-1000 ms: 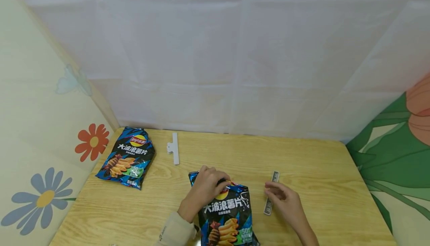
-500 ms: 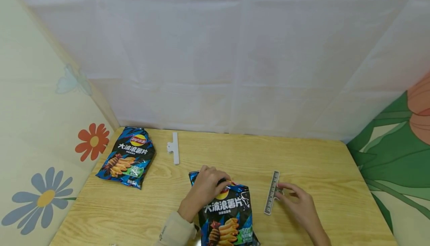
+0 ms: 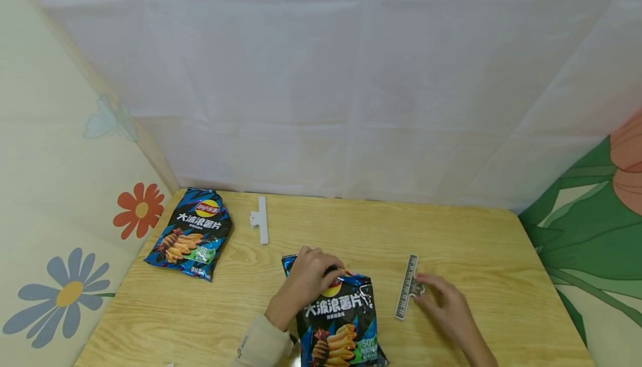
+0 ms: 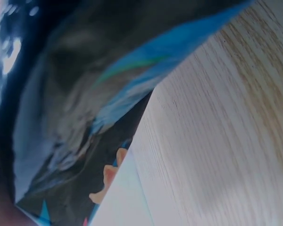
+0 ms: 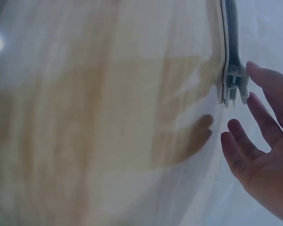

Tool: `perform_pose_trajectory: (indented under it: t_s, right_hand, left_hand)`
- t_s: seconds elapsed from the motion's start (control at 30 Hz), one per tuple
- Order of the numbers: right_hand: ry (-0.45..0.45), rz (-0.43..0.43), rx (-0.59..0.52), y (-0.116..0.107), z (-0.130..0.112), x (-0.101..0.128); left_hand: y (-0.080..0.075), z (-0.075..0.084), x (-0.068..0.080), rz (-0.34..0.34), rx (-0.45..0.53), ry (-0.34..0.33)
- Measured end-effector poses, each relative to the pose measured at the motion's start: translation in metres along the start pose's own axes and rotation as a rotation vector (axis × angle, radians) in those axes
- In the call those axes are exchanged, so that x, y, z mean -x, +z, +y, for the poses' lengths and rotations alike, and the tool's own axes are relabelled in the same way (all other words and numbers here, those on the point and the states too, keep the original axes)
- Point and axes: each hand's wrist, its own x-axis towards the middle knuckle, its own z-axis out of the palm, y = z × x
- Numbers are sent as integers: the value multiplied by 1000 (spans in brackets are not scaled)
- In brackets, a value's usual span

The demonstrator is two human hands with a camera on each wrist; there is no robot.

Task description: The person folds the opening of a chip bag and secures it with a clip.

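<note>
My left hand (image 3: 309, 275) grips the top edge of a blue and black chip bag (image 3: 338, 322) standing at the near middle of the table. In the left wrist view the shiny side of that bag (image 4: 70, 108) fills the upper left. To its right, a bag clip (image 3: 405, 289) with a piano-key pattern lies on the table. My right hand (image 3: 448, 308) pinches the clip's handle between thumb and index finger. The right wrist view has the clip (image 5: 231, 56) side-on, the fingertips (image 5: 254, 70) right at its handle and the other fingers of the hand loosely bent.
Another chip bag (image 3: 193, 233) of the same print lies at the table's far left. A white bag clip (image 3: 262, 220) is beside it. Behind the wooden table (image 3: 476, 244) hangs a white sheet (image 3: 351, 105); printed panels flank both sides.
My right hand has drawn back rightward from over the piano-key clip to its handle, uncovering the clip's strip. The left hand and its bag have stayed in place.
</note>
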Motion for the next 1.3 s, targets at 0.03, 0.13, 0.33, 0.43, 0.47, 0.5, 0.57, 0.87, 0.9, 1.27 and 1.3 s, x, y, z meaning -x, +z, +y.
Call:
perform_pose_trajectory:
  t_s: [0.03,0.13,0.33,0.43,0.47,0.5,0.57,0.87,0.9,1.27,1.3]
  right_hand:
    - [-8,-1,-5,1,1,0]
    - [-2,-12,4,2,4,1]
    - [37,-72,82,0,2,-1]
    - [13,-93,97,-1,2,-2]
    - [3,-94,108,-1,2,-3]
    - [-8,-95,115,0,2,-3]
    - [-21,-97,116,0,2,-3]
    - [-44,14,139,5,-2,-5]
    - [-56,40,134,5,-2,-5]
    - [27,-4,116,6,-2,-9]
    - [16,-3,120,7,-1,-9]
  left_hand:
    - [0,0,0,1,2,1]
    - [1,-1,0,1,2,3]
    - [2,-1,-1,-2,12,5]
    - [3,-2,-1,-2,19,6]
    - [3,-2,-1,-2,21,5]
    - [3,-1,-1,-2,20,5]
    - [3,-1,-1,-2,21,2]
    - [3,-2,-1,-14,24,-14]
    - [3,-2,-1,-13,25,-12]
    - [3,-3,0,-9,32,-12]
    - [3,-3,0,-8,31,-13]
